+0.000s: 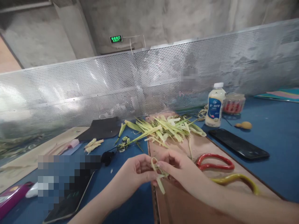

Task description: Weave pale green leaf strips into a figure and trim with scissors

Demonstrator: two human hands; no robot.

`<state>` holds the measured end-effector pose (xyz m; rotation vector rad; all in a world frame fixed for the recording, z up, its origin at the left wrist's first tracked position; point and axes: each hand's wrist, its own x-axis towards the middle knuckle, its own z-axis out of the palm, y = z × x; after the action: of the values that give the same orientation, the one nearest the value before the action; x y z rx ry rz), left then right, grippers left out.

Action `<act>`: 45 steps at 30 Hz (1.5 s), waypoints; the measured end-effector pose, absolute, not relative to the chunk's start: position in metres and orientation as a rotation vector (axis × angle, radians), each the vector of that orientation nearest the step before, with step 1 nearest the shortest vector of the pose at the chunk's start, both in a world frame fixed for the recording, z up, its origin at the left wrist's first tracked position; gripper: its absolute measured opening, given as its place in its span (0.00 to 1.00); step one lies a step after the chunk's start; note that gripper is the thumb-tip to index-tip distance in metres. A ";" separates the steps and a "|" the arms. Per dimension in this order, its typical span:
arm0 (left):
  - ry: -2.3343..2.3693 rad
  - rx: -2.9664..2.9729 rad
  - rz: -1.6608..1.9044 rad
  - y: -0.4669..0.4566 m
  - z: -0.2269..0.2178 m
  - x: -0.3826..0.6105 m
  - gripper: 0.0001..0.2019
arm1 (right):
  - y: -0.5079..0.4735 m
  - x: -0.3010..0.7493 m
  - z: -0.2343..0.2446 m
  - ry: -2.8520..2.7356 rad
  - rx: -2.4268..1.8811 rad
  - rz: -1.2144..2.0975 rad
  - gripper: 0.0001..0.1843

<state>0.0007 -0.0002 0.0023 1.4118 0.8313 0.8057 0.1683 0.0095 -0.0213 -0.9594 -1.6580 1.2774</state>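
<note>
Between my two hands is a pale green strip of leaf, like corn husk, bent into a loop at its top with one end hanging down. My left hand pinches it from the left, thumb against the fingertips. From the right, my right hand closes thumb and fingers on the same strip. Both are held over the near part of a brown board. A heap of green and pale leaf strips lies on the board's far end. Scissors with one red handle and one yellow handle lie partly behind my right forearm.
On the blue table at right are a black phone, a milky bottle, a clear jar and a small gourd-shaped thing. At left lie a dark tablet-like device and a purple object. A perforated metal screen stands behind.
</note>
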 end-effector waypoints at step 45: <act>1.058 1.424 0.923 0.004 0.002 0.001 0.11 | 0.004 0.176 -0.007 -1.741 -0.759 1.394 0.08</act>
<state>0.0012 0.0039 0.0019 1.4245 1.0583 0.9232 0.1758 0.0035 -0.0066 -0.7589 -1.7409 1.3939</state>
